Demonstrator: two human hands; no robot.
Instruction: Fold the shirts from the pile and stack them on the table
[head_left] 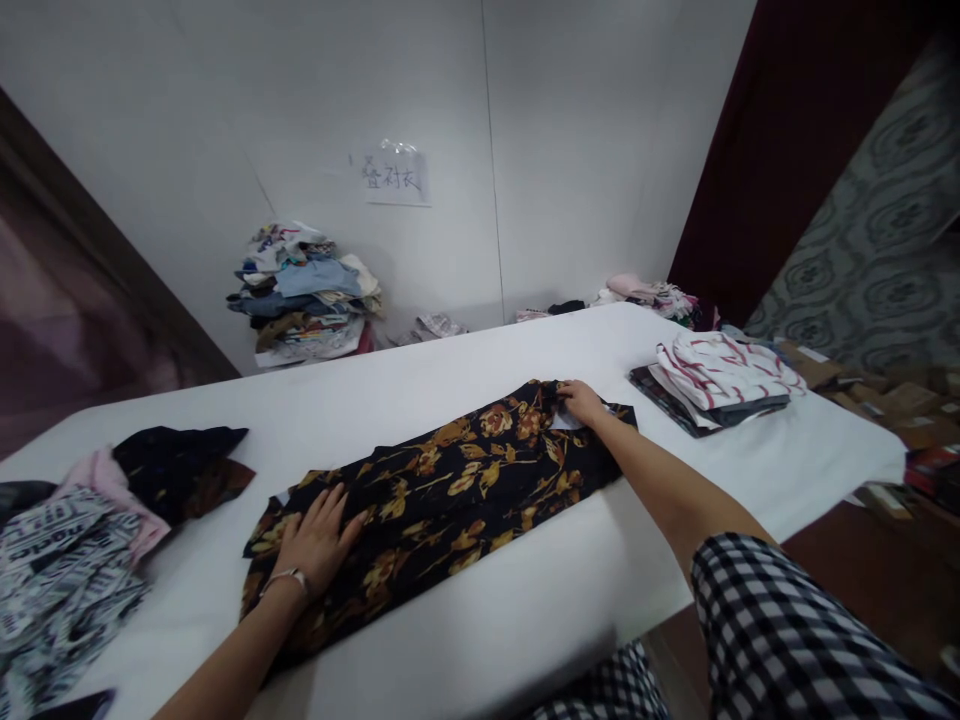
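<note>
A dark shirt (450, 490) with gold and rust flowers lies lengthwise across the white table in the head view, folded into a long strip. My left hand (319, 535) rests flat on its left end, fingers spread, a thin bracelet at the wrist. At the shirt's right end, near the collar, my right hand (581, 402) pinches the edge of the fabric. A pale patch shows beside those fingers. The fingertips of the right hand are partly hidden in the cloth.
Right of the shirt is a stack of folded clothes (720, 375). Loose garments (71, 570) lie heaped at the left of the white table (480, 365). Behind it rises a tall clothes pile (307, 290) against the wall, below a handwritten paper (396, 178). Boxes (911, 410) stand at the right.
</note>
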